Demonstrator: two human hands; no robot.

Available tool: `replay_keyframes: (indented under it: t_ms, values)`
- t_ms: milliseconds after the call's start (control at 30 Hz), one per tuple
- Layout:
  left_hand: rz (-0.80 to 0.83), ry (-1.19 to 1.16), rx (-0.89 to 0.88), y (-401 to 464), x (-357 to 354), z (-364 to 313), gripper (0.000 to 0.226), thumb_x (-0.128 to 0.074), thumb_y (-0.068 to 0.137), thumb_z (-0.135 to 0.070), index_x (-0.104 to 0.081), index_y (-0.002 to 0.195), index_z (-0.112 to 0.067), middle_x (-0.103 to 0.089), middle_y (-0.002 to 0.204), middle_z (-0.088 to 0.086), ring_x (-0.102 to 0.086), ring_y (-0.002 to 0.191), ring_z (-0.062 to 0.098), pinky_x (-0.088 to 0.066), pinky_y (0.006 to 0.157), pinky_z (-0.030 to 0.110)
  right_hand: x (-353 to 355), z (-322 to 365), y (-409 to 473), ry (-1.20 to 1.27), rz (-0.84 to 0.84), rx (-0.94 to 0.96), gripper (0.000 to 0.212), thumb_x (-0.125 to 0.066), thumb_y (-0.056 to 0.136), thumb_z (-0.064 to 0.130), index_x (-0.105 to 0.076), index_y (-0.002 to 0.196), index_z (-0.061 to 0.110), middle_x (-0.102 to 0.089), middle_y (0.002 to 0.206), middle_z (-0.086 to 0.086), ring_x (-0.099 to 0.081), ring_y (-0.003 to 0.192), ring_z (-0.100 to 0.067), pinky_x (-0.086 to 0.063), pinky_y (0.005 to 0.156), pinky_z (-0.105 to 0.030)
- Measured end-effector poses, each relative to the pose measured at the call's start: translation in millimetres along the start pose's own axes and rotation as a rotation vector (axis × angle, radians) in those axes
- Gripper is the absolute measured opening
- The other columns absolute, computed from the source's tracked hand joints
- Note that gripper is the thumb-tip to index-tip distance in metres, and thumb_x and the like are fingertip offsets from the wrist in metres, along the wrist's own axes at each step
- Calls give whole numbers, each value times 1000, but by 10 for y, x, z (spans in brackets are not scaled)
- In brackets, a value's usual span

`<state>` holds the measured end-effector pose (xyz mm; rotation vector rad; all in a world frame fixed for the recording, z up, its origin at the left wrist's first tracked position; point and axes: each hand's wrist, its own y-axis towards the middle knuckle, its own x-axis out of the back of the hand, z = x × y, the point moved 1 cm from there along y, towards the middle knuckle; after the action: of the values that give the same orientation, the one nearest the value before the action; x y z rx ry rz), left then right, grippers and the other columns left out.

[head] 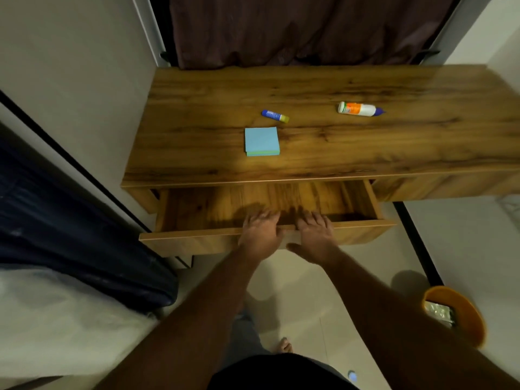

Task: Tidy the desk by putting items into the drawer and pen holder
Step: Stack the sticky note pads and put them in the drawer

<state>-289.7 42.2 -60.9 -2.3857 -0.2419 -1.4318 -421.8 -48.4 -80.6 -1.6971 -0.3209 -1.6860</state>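
**Both hands on the open drawer front**

Below the front edge of the wooden bench (309, 80) we are seeing the wooden drawer (197, 240) standing pulled out, its bare plank floor showing. We are resting both hands on the top edge of its front panel, side by side near the middle. Our left hand (260, 230) is lying over the edge with its fingers (263, 215) draped inward and loosely bent, and our right hand (315, 235) is doing the same, its thumb spread out below the panel's edge; neither hand is carrying any loose item.

On the bench top three things are lying well apart from our hands. We are seeing a square pad of light blue sticky notes (262, 141) lying flat towards the left, a small blue glue stick with a yellow cap (275, 115) lying on its side just behind it, and a white and orange glue bottle with a blue tip (359, 109) lying on its side further right.

An orange bin (464, 316) is standing on the floor at right.
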Motion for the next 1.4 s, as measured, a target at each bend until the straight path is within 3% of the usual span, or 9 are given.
replay_keyframes:
  t_ms: [100, 333, 633, 1033, 1133, 1233, 1333, 1400]
  values:
    - [115, 199, -11, -97, -158, 131, 76, -48, 94, -50, -9, 154, -24, -9, 162, -1, -2, 149, 22, 2, 120, 45, -105, -71, -20, -22, 17, 35, 94, -58, 80, 65, -13, 153, 26, -8, 163, -2, -3, 149, -28, -2, 119, -48]
    - [165, 194, 19, -250, -160, 12, 86, -51, 89, -58, -8, 154, -23, -11, 162, 1, -5, 149, 24, 1, 120, 47, -152, -51, -173, -28, 70, 55, 106, -69, 74, 61, -9, 153, 26, -6, 163, -5, -2, 149, -31, -4, 118, -51]
    - [367, 177, 72, -365, -142, -84, 86, -47, 89, -61, -6, 154, -23, -17, 160, 6, -12, 147, 27, -3, 120, 47, -208, -82, -442, -3, 77, 77, 104, -67, 74, 63, -11, 153, 25, -7, 163, -4, -4, 149, -30, -5, 119, -51]
    - [366, 185, 28, -724, -233, -152, 87, -47, 90, -59, -5, 154, -18, -6, 162, 5, -1, 149, 26, 0, 119, 49, -425, -122, -737, 79, 19, 87, 88, -55, 76, 72, -27, 148, 28, -24, 159, -1, -21, 144, -28, -9, 117, -49]
    - [438, 18, 74, -716, -168, -154, 84, -48, 89, -61, -10, 154, -23, -9, 161, 5, -4, 148, 30, -7, 119, 52, -353, -121, -733, 131, 60, 42, 80, -50, 75, 76, -40, 138, 28, -43, 147, -3, -35, 135, -29, -16, 114, -49]
    - [515, -346, 231, -626, -82, -99, 78, -53, 88, -59, -18, 152, -31, -18, 158, 5, -22, 142, 32, -29, 112, 52, -218, -110, -680, 292, 133, -32, 81, -49, 77, 76, -40, 141, 26, -46, 145, -4, -38, 134, -30, -21, 112, -49]
    - [407, -510, 337, -443, 56, -23, 68, -53, 88, -59, -30, 147, -33, -32, 152, 2, -37, 134, 25, -40, 103, 44, -34, -85, -537, 545, 96, -97, 70, -58, 83, 62, -42, 141, 25, -53, 140, -2, -49, 126, -25, -39, 106, -45]
    - [262, -576, 310, -267, 201, 32, 58, -53, 89, -57, -39, 141, -35, -41, 145, -2, -45, 122, 18, -45, 86, 33, 114, -84, -406, 711, 40, -136, 61, -63, 85, 53, -48, 137, 25, -56, 134, -1, -54, 117, -21, -48, 94, -37]
